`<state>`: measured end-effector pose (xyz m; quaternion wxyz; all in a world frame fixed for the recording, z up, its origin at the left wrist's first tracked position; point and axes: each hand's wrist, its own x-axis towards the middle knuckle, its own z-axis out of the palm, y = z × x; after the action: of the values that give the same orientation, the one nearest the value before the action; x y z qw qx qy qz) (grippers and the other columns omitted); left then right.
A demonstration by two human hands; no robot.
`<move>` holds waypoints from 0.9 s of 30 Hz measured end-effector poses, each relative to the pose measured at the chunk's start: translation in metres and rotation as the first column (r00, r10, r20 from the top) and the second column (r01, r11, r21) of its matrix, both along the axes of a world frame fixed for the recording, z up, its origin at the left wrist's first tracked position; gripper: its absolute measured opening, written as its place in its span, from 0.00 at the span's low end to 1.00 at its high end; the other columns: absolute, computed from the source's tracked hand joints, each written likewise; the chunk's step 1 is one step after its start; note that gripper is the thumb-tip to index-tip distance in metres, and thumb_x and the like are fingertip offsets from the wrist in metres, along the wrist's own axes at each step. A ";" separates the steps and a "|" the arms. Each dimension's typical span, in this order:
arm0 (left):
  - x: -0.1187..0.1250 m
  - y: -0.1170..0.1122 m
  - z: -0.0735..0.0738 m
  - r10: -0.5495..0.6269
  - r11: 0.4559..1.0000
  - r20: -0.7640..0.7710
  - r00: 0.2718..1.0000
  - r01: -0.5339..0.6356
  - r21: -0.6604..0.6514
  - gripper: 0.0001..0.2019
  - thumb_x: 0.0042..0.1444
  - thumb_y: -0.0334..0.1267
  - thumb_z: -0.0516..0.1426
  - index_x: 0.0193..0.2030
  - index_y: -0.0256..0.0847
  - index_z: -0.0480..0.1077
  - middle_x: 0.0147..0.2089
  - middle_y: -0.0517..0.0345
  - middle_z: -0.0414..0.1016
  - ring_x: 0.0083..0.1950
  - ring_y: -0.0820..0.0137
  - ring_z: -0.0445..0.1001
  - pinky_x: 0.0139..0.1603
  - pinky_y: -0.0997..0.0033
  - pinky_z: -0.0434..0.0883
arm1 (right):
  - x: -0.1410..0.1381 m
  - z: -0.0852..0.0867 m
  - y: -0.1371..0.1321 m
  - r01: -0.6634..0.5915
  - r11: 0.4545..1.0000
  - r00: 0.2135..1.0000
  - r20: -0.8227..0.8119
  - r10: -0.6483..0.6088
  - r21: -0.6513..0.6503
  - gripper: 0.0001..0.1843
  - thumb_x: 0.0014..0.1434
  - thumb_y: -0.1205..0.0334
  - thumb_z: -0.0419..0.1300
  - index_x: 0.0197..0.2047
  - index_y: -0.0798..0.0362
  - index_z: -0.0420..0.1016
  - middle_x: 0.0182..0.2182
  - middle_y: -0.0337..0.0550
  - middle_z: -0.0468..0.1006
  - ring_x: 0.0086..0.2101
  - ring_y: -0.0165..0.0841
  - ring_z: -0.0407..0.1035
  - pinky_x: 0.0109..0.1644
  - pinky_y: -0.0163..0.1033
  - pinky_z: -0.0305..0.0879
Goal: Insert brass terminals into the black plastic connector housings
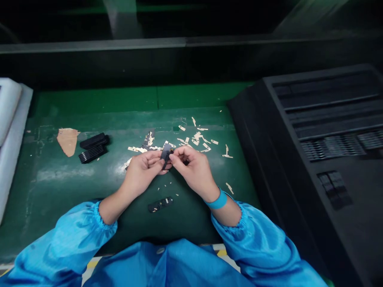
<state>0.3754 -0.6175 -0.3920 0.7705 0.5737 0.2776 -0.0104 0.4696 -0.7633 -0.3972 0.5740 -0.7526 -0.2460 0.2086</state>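
Observation:
Between my two hands is a small dark flat part (166, 152), tilted up off the green table. My left hand (144, 169) grips it from the left, thumb in front and fingers behind. The fingers of my right hand (193, 166) are pinched at its right edge; whether they hold the part itself or a tiny piece on it I cannot make out. A dark strip with small pale pieces on it (160, 204) lies on the table nearer to me. Thin pale cut strips (197, 138) are scattered beyond my right hand, and more pale and dark strips (149, 139) lie beyond my left.
Two stacks of black parts (92, 153) lie at the left beside a torn brown piece (67, 141). A large black slotted tray (299, 171) fills the right side. A whitish foam-like block (13, 119) stands at the left edge. The green tabletop (68, 187) extends beneath.

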 end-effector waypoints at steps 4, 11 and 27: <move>-0.001 -0.001 -0.002 0.004 1.000 0.013 1.000 -0.004 0.006 0.17 0.52 0.43 0.70 0.46 0.38 0.80 0.39 0.55 0.86 0.41 0.67 0.86 0.42 0.75 0.83 | -0.001 -0.002 0.001 0.013 1.000 1.000 -0.012 -0.013 -0.002 0.07 0.62 0.61 0.61 0.31 0.50 0.72 0.25 0.35 0.76 0.25 0.28 0.69 0.31 0.34 0.67; -0.001 -0.002 0.002 0.011 1.000 -0.001 1.000 -0.011 0.029 0.18 0.50 0.45 0.70 0.45 0.37 0.80 0.37 0.56 0.86 0.39 0.67 0.85 0.42 0.72 0.83 | 0.000 -0.001 0.001 -0.004 1.000 0.999 -0.039 0.005 0.018 0.07 0.62 0.61 0.62 0.32 0.50 0.73 0.25 0.35 0.77 0.25 0.28 0.71 0.30 0.34 0.68; -0.002 -0.004 0.003 0.018 0.999 0.013 1.000 -0.018 0.048 0.17 0.50 0.45 0.70 0.43 0.37 0.79 0.35 0.56 0.85 0.38 0.68 0.85 0.43 0.71 0.83 | 0.000 -0.003 0.001 -0.007 1.000 0.999 -0.036 0.007 0.004 0.07 0.62 0.61 0.62 0.32 0.50 0.72 0.24 0.34 0.76 0.24 0.27 0.70 0.30 0.33 0.66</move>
<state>0.3733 -0.6216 -0.3892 0.7583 0.5895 0.2782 0.0069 0.4700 -0.7624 -0.4007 0.5792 -0.7467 -0.2387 0.2236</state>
